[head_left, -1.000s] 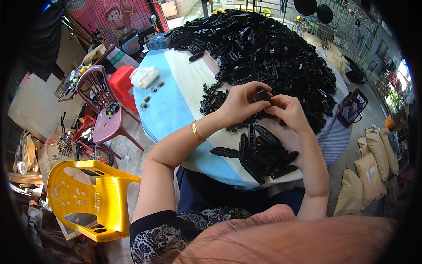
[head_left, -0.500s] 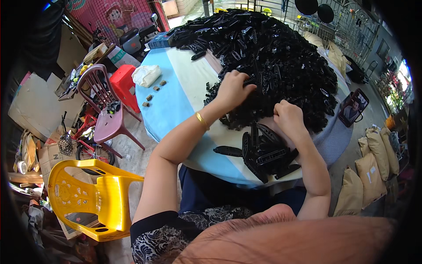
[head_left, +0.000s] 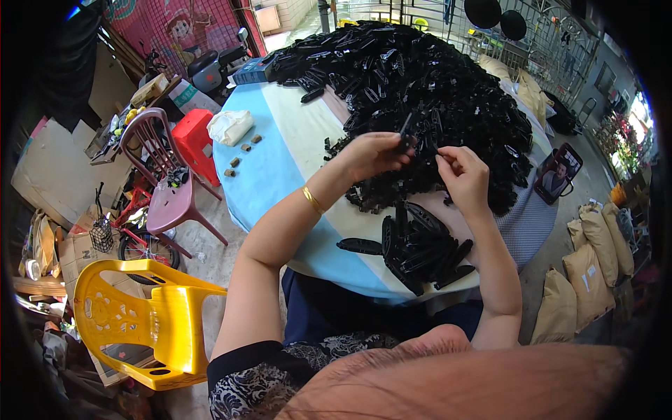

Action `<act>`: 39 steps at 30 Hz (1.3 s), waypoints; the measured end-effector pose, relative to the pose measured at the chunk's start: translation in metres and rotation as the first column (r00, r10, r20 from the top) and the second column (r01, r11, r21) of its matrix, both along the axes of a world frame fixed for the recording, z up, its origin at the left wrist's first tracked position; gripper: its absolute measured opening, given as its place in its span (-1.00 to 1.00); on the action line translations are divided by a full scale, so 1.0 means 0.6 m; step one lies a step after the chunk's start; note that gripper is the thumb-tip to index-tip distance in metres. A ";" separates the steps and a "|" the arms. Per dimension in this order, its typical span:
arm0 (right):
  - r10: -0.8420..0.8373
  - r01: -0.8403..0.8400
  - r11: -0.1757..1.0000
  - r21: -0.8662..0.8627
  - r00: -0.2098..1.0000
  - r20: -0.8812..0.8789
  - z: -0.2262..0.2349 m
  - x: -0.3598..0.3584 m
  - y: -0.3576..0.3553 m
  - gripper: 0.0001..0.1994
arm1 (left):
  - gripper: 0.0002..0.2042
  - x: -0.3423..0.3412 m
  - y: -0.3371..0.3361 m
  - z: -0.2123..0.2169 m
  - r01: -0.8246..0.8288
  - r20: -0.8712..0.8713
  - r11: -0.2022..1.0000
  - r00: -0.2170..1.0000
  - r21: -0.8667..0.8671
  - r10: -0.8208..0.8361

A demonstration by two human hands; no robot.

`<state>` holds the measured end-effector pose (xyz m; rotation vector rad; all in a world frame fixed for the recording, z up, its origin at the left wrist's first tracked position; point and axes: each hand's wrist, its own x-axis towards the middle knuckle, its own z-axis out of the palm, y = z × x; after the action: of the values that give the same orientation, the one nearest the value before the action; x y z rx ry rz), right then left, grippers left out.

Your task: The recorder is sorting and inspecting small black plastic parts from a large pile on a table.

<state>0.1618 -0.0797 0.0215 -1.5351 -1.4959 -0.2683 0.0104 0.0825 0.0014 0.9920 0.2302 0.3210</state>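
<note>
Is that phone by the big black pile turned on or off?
On. The phone is lit up and shows a picture of a person.

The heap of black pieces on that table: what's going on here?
A person is working bare-handed at a cloth-covered table. The left hand holds a slender dark piece in front of the big heap of black pieces. The right hand is close by, its fingers drawn together; whether they grip anything is unclear. A smaller group of long black pieces lies nearer the person, and a phone stands off to the right.
</note>
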 end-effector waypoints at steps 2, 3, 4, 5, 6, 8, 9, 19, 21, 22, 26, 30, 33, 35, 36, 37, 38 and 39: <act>0.119 -0.093 0.977 0.190 0.984 -0.130 -0.002 -0.012 0.003 -0.89 | -0.77 0.004 -0.039 0.003 0.094 0.073 0.995 0.993 -0.035 -0.091; 0.130 -0.102 0.972 0.210 0.984 -0.123 -0.004 -0.011 0.004 -0.90 | -0.76 0.010 -0.054 -0.001 0.115 0.101 0.993 0.989 -0.040 -0.111; 0.128 -0.100 0.972 0.210 0.984 -0.123 -0.003 -0.012 0.003 -0.90 | -0.77 0.012 -0.064 -0.004 0.158 0.145 0.986 0.978 -0.058 -0.148; 0.128 -0.108 0.973 0.204 0.988 -0.088 -0.003 -0.014 0.003 -0.90 | -0.77 0.013 -0.075 -0.006 0.130 0.147 0.990 0.982 -0.060 -0.120; 0.130 -0.117 0.973 0.198 0.990 -0.053 -0.003 -0.015 0.002 -0.90 | -0.77 0.014 -0.085 -0.006 0.101 0.149 0.993 0.985 -0.061 -0.091; 0.133 -0.121 0.972 0.201 0.990 -0.044 -0.002 -0.016 0.002 -0.91 | -0.75 0.019 -0.086 -0.016 0.076 0.165 0.994 0.984 -0.082 -0.061; 0.134 -0.125 0.970 0.210 0.991 -0.029 -0.002 -0.017 0.001 -0.91 | -0.76 0.021 -0.084 -0.019 0.056 0.153 0.998 0.987 -0.035 -0.050; 0.102 -0.128 0.961 0.247 0.988 0.118 0.004 -0.021 -0.001 -0.89 | -0.82 0.022 -0.084 -0.015 -0.059 0.143 0.995 0.989 0.077 0.048; 0.159 -0.152 0.965 0.216 0.987 -0.017 0.010 -0.016 -0.003 -0.89 | -0.85 0.015 -0.087 0.002 -0.037 0.132 0.997 0.990 -0.067 0.045; 0.160 -0.153 0.965 0.215 0.987 -0.017 0.012 -0.011 -0.002 -0.89 | -0.85 0.011 -0.081 0.000 -0.038 0.133 0.997 0.990 -0.067 0.046; 0.230 -0.281 0.932 0.229 0.947 0.225 0.018 -0.002 0.001 -0.88 | -0.77 0.005 -0.056 0.000 0.130 0.033 0.984 0.991 -0.120 -0.127; 0.221 -0.307 0.929 0.206 0.908 0.355 0.019 -0.002 -0.002 -0.85 | -0.77 0.003 -0.057 0.011 0.236 -0.021 0.959 0.970 -0.160 -0.242; 0.209 -0.298 0.934 0.199 0.904 0.372 0.020 -0.004 -0.002 -0.84 | -0.78 0.001 -0.049 0.007 0.223 -0.095 0.964 0.967 -0.147 -0.238; 0.195 -0.290 0.938 0.189 0.894 0.403 0.019 -0.003 -0.003 -0.84 | -0.78 0.001 -0.045 0.002 0.256 -0.120 0.956 0.954 -0.144 -0.274; 0.183 -0.283 0.942 0.179 0.883 0.433 0.018 -0.004 -0.003 -0.84 | -0.75 0.000 -0.043 0.000 0.249 -0.130 0.966 0.958 -0.069 -0.256; 0.183 -0.283 0.942 0.179 0.883 0.432 0.019 -0.005 -0.004 -0.84 | -0.72 -0.003 -0.042 -0.001 0.240 -0.140 0.971 0.961 0.005 -0.237; 0.170 -0.277 0.946 0.168 0.866 0.471 0.020 -0.004 -0.008 -0.86 | -0.72 -0.005 -0.051 0.016 0.245 -0.140 0.970 0.960 0.005 -0.242; 0.157 -0.271 0.950 0.158 0.846 0.509 0.021 -0.002 -0.011 -0.88 | -0.71 -0.008 -0.062 0.035 0.224 -0.177 0.965 0.964 0.133 -0.199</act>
<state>0.1604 -0.0861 0.0342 -1.1478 -1.9438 -0.7141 0.0056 0.0453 0.0221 1.1853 0.2471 0.0612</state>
